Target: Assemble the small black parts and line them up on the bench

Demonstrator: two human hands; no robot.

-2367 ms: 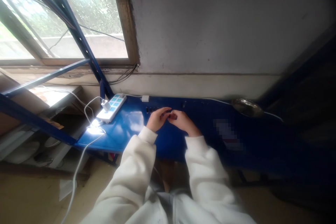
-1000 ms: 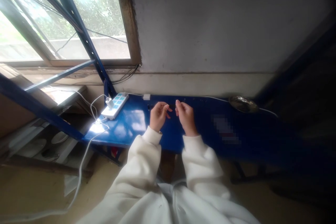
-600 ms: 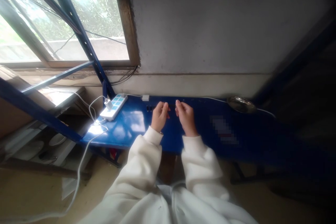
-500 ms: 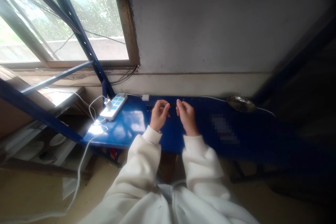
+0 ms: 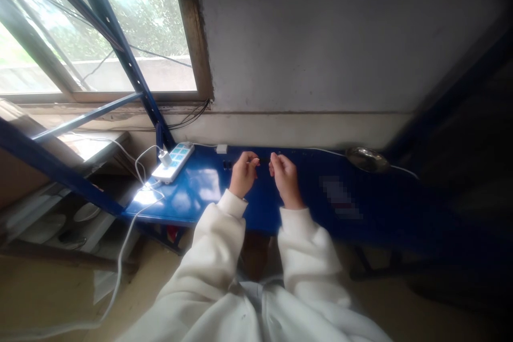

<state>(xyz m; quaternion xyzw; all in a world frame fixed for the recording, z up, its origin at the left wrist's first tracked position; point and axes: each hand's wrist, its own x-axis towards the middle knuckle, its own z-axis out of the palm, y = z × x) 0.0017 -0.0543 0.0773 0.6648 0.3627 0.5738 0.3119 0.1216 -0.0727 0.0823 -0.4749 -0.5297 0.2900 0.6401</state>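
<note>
Above the blue tabletop [image 5: 260, 214], my left hand [image 5: 243, 173] and my right hand [image 5: 285, 179] face each other a short gap apart. Thumb and fingers of the left are pinched together; whatever is between them is too small to name. The right hand is closed too, fingers curled and thumb pressed on top, and its contents are hidden. A faint dark sliver shows in the gap between the fingertips. Just left of my left hand, small black pieces [image 5: 227, 164] lie on the table. Behind them sits a small white block [image 5: 222, 148].
A white power strip [image 5: 173, 163] with a plugged-in charger [image 5: 164, 157] stands at the table's left end, its white cable [image 5: 120, 267] hanging to the floor. A shiny metal dish [image 5: 367, 159] rests at the back right. Blue metal posts [image 5: 132, 69] rise beside the window.
My left fingertips have closed into a tighter pinch and turned slightly. The right hand has barely moved.
</note>
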